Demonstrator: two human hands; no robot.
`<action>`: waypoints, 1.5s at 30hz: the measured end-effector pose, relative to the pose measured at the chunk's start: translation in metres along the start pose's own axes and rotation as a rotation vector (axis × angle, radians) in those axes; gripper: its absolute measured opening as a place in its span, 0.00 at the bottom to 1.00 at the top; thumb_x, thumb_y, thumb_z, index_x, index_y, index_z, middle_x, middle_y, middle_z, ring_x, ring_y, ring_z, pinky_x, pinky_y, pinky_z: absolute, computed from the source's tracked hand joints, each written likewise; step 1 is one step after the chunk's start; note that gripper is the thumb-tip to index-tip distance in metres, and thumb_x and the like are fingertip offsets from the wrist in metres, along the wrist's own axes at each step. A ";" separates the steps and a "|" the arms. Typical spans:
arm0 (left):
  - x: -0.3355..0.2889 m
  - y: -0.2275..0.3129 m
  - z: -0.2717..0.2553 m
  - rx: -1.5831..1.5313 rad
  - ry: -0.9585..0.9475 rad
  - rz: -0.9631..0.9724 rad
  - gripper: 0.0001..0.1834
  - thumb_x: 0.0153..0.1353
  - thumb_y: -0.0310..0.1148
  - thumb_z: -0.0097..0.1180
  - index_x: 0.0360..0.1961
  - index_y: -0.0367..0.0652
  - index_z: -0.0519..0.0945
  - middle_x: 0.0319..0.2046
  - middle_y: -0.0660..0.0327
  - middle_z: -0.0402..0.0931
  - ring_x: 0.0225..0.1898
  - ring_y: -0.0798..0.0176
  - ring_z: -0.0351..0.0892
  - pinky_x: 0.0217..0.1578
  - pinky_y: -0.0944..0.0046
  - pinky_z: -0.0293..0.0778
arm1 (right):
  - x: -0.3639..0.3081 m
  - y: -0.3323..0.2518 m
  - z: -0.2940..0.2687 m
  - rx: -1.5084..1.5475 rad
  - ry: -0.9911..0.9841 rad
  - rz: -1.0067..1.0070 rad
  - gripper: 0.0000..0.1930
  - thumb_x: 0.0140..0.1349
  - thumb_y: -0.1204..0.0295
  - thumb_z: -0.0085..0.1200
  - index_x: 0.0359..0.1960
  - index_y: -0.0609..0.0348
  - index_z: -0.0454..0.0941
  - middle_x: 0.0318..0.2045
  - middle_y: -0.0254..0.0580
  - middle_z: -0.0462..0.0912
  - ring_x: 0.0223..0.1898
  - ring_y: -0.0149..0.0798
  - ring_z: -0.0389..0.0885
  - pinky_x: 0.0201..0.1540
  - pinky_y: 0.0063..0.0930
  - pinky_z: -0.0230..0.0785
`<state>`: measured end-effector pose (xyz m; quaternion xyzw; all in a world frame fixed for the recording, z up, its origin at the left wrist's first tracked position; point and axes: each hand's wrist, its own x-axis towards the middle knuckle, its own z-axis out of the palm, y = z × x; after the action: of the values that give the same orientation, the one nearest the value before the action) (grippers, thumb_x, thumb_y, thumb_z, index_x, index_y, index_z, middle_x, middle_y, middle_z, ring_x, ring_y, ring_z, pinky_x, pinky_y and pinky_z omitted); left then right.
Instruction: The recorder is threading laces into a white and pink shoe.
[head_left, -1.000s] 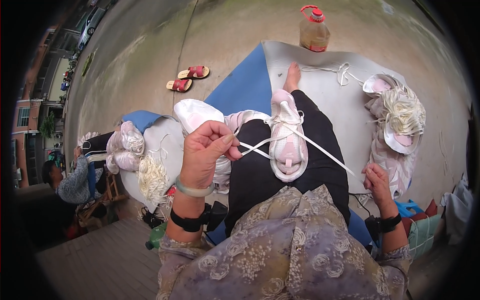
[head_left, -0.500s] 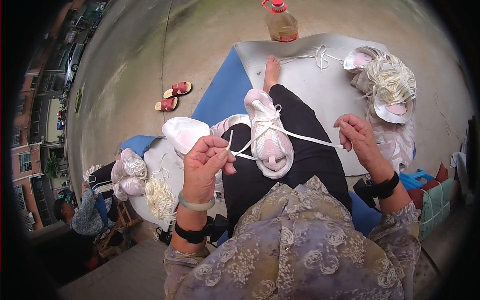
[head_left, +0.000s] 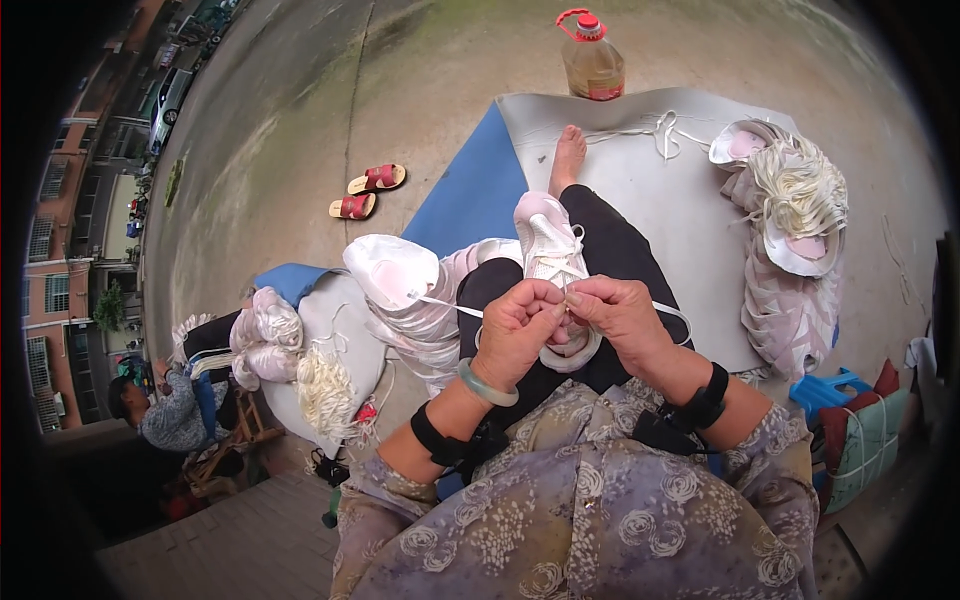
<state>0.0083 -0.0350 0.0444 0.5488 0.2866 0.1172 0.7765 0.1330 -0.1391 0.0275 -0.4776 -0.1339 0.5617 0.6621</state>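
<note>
A pink and white shoe upper [head_left: 545, 225] rests on my lap over black trousers, its toe pointing away. White shoelace [head_left: 556, 268] crosses its front and bows out in a loop on both sides. Over its near part my left hand [head_left: 518, 332] and my right hand [head_left: 628, 318] meet, thumbs and fingertips pinched together on the lace. My fingers hide the exact spot where they grip, and most of the shoe's opening. A row of stacked shoe uppers [head_left: 400, 280] lies beside my left knee.
Another row of uppers [head_left: 790, 310] with a bundle of cream laces [head_left: 800, 190] lies on the pale sheet [head_left: 670, 200] at right. Beyond stand a red-capped jug [head_left: 593, 68] and red sandals [head_left: 377, 179]. A blue stool [head_left: 825, 390] is at right; another person [head_left: 185, 410] sits at far left.
My hands, apart on either side of the shoe with the lace stretched out, have come together over it. The view has shifted slightly, so the surroundings appear lower and further right.
</note>
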 end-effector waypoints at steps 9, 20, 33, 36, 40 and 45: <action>-0.001 -0.005 -0.001 0.100 -0.042 0.014 0.06 0.60 0.24 0.48 0.38 0.36 0.73 0.27 0.62 0.75 0.26 0.73 0.75 0.28 0.75 0.73 | -0.001 -0.008 0.006 0.039 0.027 0.031 0.11 0.57 0.71 0.55 0.35 0.68 0.78 0.25 0.35 0.78 0.27 0.23 0.73 0.30 0.16 0.66; -0.002 0.003 -0.011 0.209 -0.169 -0.075 0.05 0.57 0.26 0.53 0.34 0.38 0.72 0.22 0.69 0.71 0.19 0.81 0.68 0.19 0.80 0.65 | -0.009 -0.089 0.013 0.078 0.061 -0.406 0.11 0.65 0.65 0.42 0.36 0.61 0.69 0.31 0.43 0.79 0.33 0.34 0.79 0.40 0.25 0.72; 0.025 0.025 -0.005 0.460 -0.050 0.413 0.17 0.45 0.25 0.57 0.40 0.42 0.76 0.31 0.66 0.73 0.16 0.77 0.64 0.20 0.76 0.63 | -0.044 -0.255 0.107 -0.186 -0.327 -0.505 0.10 0.66 0.65 0.39 0.37 0.60 0.67 0.14 0.28 0.62 0.15 0.21 0.56 0.19 0.15 0.55; 0.039 0.031 -0.014 0.379 -0.034 0.244 0.21 0.44 0.21 0.55 0.44 0.43 0.74 0.35 0.66 0.73 0.23 0.76 0.68 0.26 0.74 0.66 | -0.041 -0.262 0.141 -0.181 -0.287 -0.446 0.08 0.66 0.68 0.41 0.35 0.60 0.67 0.14 0.27 0.60 0.15 0.22 0.54 0.19 0.16 0.50; 0.047 0.044 -0.018 0.368 -0.097 0.417 0.30 0.43 0.17 0.49 0.53 0.42 0.67 0.43 0.62 0.73 0.41 0.71 0.70 0.40 0.70 0.67 | -0.036 -0.276 0.169 -0.312 -0.451 -0.296 0.08 0.65 0.69 0.41 0.33 0.60 0.69 0.14 0.25 0.59 0.16 0.22 0.53 0.19 0.15 0.48; 0.045 0.049 -0.017 0.166 -0.213 0.230 0.34 0.42 0.16 0.46 0.57 0.40 0.62 0.48 0.57 0.71 0.48 0.64 0.69 0.50 0.65 0.64 | -0.035 -0.292 0.200 -0.483 -0.367 -0.860 0.06 0.59 0.75 0.41 0.24 0.58 0.68 0.16 0.27 0.60 0.16 0.26 0.52 0.21 0.22 0.49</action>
<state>0.0415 0.0191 0.0709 0.6494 0.1467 0.1223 0.7361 0.1581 -0.0477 0.3704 -0.4122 -0.5574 0.2668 0.6694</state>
